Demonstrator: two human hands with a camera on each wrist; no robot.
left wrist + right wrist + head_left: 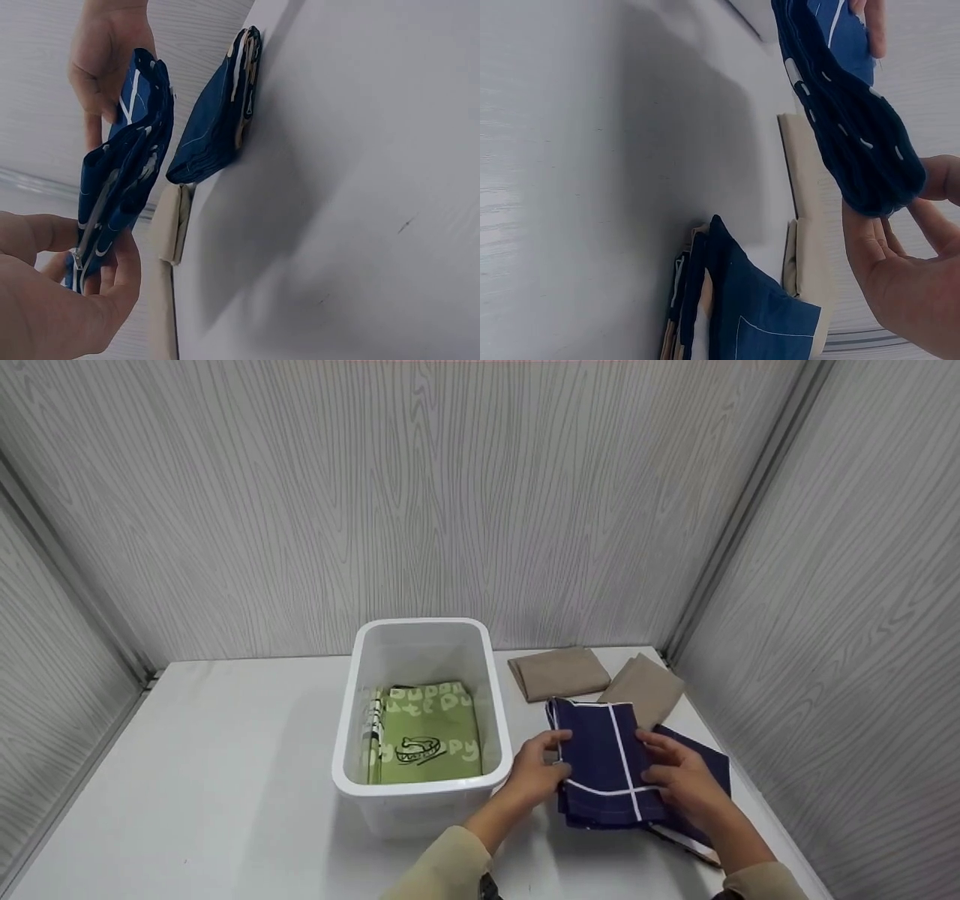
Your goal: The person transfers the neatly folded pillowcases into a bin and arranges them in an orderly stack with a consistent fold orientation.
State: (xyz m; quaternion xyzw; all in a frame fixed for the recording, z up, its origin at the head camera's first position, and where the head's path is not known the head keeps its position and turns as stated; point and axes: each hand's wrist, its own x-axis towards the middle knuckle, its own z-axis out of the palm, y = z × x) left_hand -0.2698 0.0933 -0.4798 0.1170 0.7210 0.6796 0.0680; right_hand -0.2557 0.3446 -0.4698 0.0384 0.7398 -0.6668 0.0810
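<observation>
A folded navy cloth cover (pixel 598 750) with white grid lines is held above the table, and a zipper shows along its edge in the left wrist view. My left hand (pixel 538 769) pinches its left side between thumb and fingers. On the right side, my right hand (pixel 686 780) grips it the same way. The right wrist view shows its thick layered folds (pixel 855 127) from the edge. Beneath and to the right lies another folded navy cloth (pixel 705 757), partly hidden by the right hand; its layers show tan and white edges in the wrist views.
Left of my hands stands a white plastic bin (pixel 420 789) holding a folded green printed cloth (pixel 439 735). Two folded beige cloths, one at the back (pixel 559 673) and one further right (pixel 646 690), lie on the white table (pixel 187 780). Grey wood-grain panels (pixel 420 495) enclose the table.
</observation>
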